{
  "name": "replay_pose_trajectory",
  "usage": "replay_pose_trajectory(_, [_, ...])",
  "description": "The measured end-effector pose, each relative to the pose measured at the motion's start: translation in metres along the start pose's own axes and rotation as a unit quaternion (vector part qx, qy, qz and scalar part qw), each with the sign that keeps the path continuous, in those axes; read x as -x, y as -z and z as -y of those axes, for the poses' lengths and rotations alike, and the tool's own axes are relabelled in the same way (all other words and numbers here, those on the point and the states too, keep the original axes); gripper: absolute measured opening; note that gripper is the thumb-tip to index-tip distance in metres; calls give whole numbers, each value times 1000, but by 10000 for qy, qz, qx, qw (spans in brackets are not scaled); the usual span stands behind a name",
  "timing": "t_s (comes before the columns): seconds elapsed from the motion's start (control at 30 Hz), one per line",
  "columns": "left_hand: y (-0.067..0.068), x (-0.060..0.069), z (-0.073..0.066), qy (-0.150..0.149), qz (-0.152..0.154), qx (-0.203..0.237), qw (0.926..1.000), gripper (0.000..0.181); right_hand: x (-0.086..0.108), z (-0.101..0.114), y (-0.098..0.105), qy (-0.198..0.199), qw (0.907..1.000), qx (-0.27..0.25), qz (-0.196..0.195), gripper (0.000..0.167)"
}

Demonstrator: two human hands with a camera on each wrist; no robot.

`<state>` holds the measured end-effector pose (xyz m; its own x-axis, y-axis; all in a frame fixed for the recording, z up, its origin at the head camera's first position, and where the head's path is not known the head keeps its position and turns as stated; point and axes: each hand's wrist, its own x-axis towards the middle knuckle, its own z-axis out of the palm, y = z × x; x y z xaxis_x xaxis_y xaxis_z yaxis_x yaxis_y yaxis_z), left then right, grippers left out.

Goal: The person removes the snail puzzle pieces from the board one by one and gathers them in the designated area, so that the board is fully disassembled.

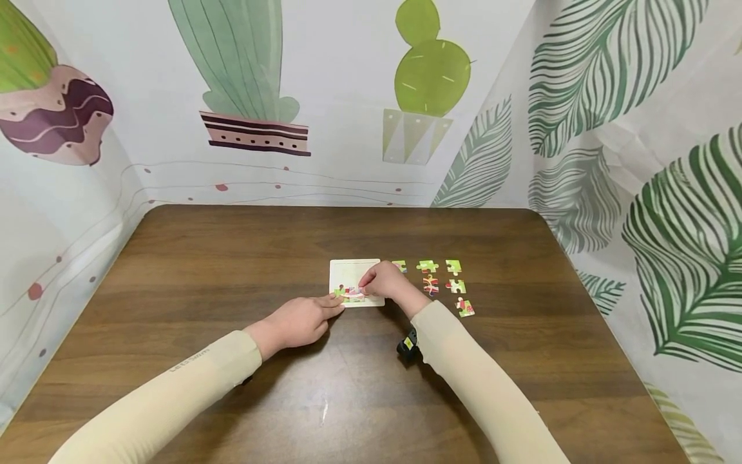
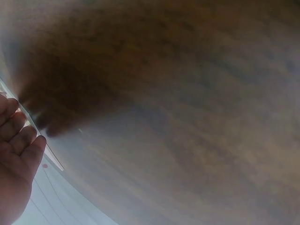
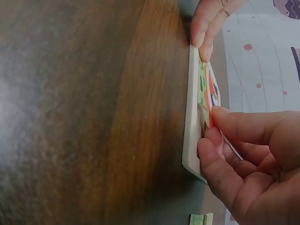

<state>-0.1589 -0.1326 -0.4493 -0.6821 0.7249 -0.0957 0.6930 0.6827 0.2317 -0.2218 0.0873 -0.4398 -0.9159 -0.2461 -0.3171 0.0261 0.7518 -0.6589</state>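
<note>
A white puzzle tray point(image 1: 350, 269) lies on the table, its bottom row partly filled with colourful pieces point(image 1: 351, 298). My left hand point(image 1: 301, 321) rests at the tray's lower left corner, its extended fingertips touching the frame and the pieces there. In the left wrist view only part of that hand point(image 2: 18, 159) shows. My right hand point(image 1: 387, 281) is over the tray's right side. Seen from the right wrist, its thumb and a finger pinch the edge of a green, red and blue puzzle piece point(image 3: 207, 105) low in the tray point(image 3: 190, 126).
Right of the tray, several loose puzzle pieces lie apart, among them a green one point(image 1: 428, 266), a red-and-yellow one point(image 1: 431, 285) and one with red point(image 1: 465, 307). The brown wooden table point(image 1: 243, 251) meets a patterned wall covering point(image 1: 342, 129) at the back.
</note>
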Motion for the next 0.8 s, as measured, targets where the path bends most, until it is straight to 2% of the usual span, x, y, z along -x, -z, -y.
replay_pose_trajectory(0.37, [-1, 0, 0, 11, -21, 10, 10000, 45, -1, -7, 2, -88, 9968, -766, 230, 11])
replay_pose_trajectory(0.8, [0, 0, 0, 93, 52, 44, 9999, 46, 9, -15, 17, -60, 9955, -891, 312, 13])
